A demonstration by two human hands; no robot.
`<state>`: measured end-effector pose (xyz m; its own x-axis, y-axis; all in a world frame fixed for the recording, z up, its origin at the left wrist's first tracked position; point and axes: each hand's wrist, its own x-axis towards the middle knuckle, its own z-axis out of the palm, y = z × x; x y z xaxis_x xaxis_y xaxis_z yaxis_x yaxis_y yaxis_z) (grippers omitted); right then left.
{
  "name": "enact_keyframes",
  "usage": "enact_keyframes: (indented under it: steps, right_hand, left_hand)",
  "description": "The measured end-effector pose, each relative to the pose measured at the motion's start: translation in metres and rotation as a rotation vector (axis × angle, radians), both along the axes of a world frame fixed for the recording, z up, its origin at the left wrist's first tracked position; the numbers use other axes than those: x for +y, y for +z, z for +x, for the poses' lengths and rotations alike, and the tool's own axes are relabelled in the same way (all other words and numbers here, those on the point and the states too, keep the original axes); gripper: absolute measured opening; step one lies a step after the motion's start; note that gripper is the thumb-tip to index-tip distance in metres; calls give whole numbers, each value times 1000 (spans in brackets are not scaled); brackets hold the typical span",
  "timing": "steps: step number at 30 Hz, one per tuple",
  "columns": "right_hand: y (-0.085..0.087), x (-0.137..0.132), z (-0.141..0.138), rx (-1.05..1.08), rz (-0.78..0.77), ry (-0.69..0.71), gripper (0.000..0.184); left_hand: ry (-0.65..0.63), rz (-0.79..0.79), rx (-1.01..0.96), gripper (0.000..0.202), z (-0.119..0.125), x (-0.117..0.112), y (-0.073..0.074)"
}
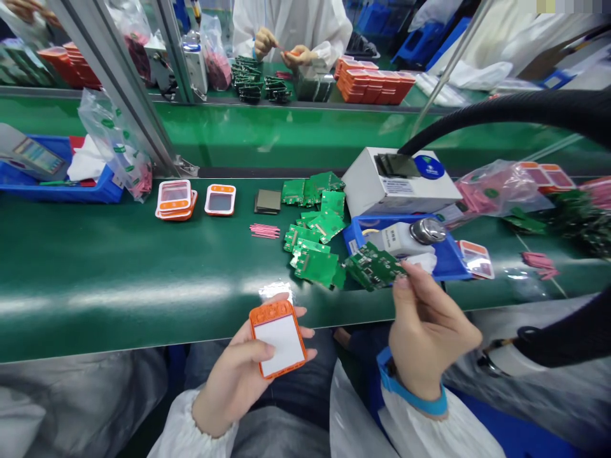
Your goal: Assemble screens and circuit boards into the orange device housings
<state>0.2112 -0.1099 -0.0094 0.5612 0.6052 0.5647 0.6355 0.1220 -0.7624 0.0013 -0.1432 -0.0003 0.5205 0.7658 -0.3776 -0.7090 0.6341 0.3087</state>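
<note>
While clasping orange case (285, 337) near six o'clock in left hand (237, 372), pinching circuit board (375, 267) at four in right hand (424, 327).
Might drop board if gripping only one end too loosely.

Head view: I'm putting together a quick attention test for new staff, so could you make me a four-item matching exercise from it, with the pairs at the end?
Things
1. Orange frame
2. Blue wristband
3. White box
4. Dark green board

Place or state
A. Pinched in the right hand
B. Topped with dark squares
C. Held in the left hand
D. Worn around the right wrist

Right pairs: 1-C, 2-D, 3-B, 4-A
</note>
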Motion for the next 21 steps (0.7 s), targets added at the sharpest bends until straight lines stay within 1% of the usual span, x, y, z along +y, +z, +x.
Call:
enact_keyframes:
  steps: [1, 3, 6, 9, 12, 15, 18, 21]
  right_hand:
    - [1, 0, -1, 36, -1, -18, 21]
    - [0, 3, -1, 11, -6, -16, 21]
    - [-8, 9, 3, -57, -35, 21, 20]
    - [-15, 11, 3, 8, -65, 53, 20]
    - [-18, 5, -2, 152, -93, 89, 21]
    - [-16, -4, -6, 321, -145, 127, 21]
    - [-16, -12, -3, 533, -245, 188, 25]
    - [-18, -17, 2, 791, -372, 307, 30]
  left_hand:
    - [-2, -3, 8, 53, 1, 1, -2]
    - [-2, -16, 31, 51, 3, 4, -6]
    - [6, -58, 81, 47, 7, 10, -16]
    - [24, -95, 111, 44, 9, 17, -23]
    - [49, -99, 118, 44, 10, 22, -25]
    - [79, -102, 121, 48, 12, 25, -24]
    - [107, -117, 122, 52, 15, 27, -25]
    - [116, -132, 125, 53, 16, 29, -26]
